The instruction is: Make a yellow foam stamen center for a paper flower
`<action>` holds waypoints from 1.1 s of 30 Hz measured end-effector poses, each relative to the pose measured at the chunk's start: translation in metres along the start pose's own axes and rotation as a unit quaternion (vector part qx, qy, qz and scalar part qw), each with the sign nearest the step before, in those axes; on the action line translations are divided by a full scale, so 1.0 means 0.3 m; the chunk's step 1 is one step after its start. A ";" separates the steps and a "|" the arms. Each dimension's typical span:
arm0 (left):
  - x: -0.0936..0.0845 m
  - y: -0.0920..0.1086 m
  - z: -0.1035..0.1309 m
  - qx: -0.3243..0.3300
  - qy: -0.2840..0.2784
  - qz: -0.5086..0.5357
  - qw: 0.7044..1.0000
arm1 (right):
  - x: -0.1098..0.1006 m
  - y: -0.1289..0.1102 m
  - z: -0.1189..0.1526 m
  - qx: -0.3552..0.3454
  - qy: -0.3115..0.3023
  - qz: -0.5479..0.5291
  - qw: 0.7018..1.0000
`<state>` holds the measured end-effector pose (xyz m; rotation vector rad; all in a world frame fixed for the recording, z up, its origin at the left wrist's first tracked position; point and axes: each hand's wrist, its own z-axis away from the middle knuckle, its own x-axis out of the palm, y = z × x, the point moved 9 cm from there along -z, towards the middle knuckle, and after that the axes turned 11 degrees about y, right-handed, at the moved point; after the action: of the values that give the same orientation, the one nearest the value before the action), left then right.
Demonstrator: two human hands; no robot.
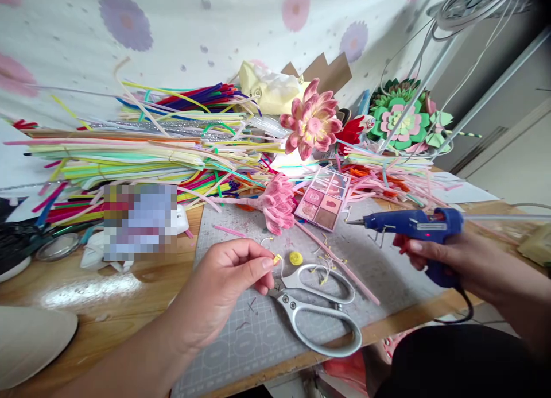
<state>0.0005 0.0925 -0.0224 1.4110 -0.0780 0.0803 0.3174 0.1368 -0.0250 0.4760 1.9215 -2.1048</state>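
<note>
Between thumb and forefinger, my left hand [241,271] pinches a small yellow stamen piece [278,259] with a thin pale stem. My right hand [434,254] grips a blue hot glue gun [413,224], a finger on its red trigger and its nozzle pointing left. A round yellow flower centre [295,258] lies on the grey cutting mat [232,352] just right of my left fingertips. Silver-handled scissors [321,315] rest below it, their blades partly hidden by my left hand. Several loose yellow-tipped stamens [326,270] lie beside the scissors. A pink pipe-cleaner flower [278,204] lies behind.
An open makeup palette [322,200] lies on the mat's far part, and a pink pipe-cleaner stem [344,266] crosses it. Bundles of coloured pipe cleaners [129,157] fill the back. A larger pink flower [312,122] and a green-pink one [400,116] stand there. The glue gun's cord hangs right.
</note>
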 end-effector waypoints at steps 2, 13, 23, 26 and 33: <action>0.005 -0.002 0.002 -0.001 -0.010 0.004 1.000 | -0.069 0.091 -0.042 0.073 0.022 -0.014 0.997; 0.033 -0.001 0.022 0.002 -0.032 -0.016 0.999 | -0.109 -0.167 0.050 -0.175 0.219 0.373 0.885; 0.053 -0.015 0.028 0.009 -0.077 -0.124 0.989 | 0.509 -0.366 0.205 -0.224 -0.191 0.086 0.952; 0.060 -0.009 0.032 0.020 -0.091 -0.164 0.982 | 0.527 -0.358 0.198 -0.218 -0.202 0.076 0.952; 0.072 0.011 0.037 0.041 -0.107 -0.217 0.969 | 0.559 -0.339 0.195 -0.150 -0.253 0.022 0.956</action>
<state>0.0215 0.0823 -0.0151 1.4872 0.0587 -0.4371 0.1195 0.0942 0.0050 -0.0808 1.8413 -1.6509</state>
